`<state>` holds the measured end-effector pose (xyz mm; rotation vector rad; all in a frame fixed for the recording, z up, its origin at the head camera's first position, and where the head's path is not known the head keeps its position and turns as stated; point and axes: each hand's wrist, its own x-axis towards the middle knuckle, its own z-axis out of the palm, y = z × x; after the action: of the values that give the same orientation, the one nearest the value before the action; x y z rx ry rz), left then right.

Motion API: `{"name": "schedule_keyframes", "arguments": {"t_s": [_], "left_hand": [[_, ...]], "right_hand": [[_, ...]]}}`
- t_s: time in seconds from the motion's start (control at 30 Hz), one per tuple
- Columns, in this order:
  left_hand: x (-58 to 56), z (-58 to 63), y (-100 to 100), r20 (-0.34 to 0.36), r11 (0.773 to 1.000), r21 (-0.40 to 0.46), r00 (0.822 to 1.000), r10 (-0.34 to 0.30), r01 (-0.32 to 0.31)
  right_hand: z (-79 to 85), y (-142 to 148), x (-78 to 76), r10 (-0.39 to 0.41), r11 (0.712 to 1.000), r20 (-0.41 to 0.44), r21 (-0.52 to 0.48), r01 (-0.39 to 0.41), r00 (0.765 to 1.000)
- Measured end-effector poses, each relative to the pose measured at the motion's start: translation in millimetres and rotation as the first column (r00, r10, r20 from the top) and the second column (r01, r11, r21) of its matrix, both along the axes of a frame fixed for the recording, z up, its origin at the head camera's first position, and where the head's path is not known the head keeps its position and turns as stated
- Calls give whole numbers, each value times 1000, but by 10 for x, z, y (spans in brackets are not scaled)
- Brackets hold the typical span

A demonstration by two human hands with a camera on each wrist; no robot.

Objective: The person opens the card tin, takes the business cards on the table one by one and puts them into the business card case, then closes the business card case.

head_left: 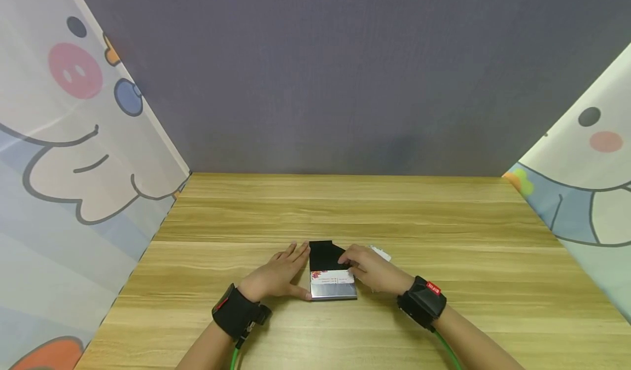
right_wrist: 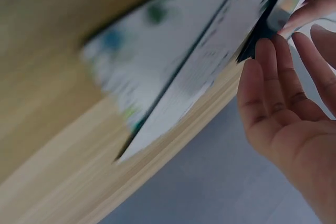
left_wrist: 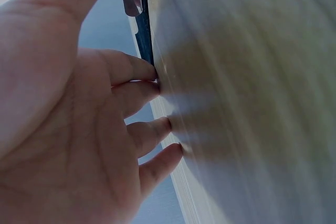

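Note:
A flat card case lies opened out on the table, its near half silvery metal and its far part black. Across its middle is a white card with red flower print and small lettering. My left hand rests beside the case's left edge, fingers extended, fingertips on the table; the thumb reaches its lower left side. Over the right side of the black part is my right hand, fingers loosely bent, index and thumb apart in the right wrist view. Its exact contact with the case is hidden.
White printed cards with green and blue patterns lie just right of the case, partly behind my right hand in the head view. A grey panel rises along the wooden table's far edge. Cartoon-printed sheets flank it.

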<state>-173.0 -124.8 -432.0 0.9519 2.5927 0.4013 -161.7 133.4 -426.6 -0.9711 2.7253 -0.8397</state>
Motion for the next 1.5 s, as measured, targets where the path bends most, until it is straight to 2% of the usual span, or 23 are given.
{"name": "schedule_keyframes", "arguments": {"t_s": [0.13, 0.4, 0.5, 0.63, 1.03, 1.37, 1.5], "left_hand": [[4, 4, -3, -2, 1000, 3, 1000, -4, 4], [15, 18, -5, -1, 1000, 6, 1000, -9, 9], [16, 16, -6, -3, 1000, 4, 1000, -9, 9], [20, 16, -10, 1, 1000, 6, 1000, -9, 9], [32, 20, -15, 4, 1000, 15, 1000, -10, 10], [28, 33, -11, 1, 1000, 13, 1000, -11, 11], [24, 32, -10, -2, 1000, 15, 1000, -12, 12]], "right_hand": [[-4, 127, -8, -42, 999, 3, -15, 42, 999], [-51, 361, -13, -127, 991, -44, 39, 128, 991], [-56, 427, -9, -129, 990, -51, 48, 132, 990], [-54, 490, -3, -126, 990, -18, 63, 127, 992], [-42, 541, 6, -76, 992, 17, 104, 74, 997], [-45, 596, 1, -127, 983, -29, 131, 130, 992], [-28, 602, 10, -179, 972, -53, 148, 185, 982]]}}
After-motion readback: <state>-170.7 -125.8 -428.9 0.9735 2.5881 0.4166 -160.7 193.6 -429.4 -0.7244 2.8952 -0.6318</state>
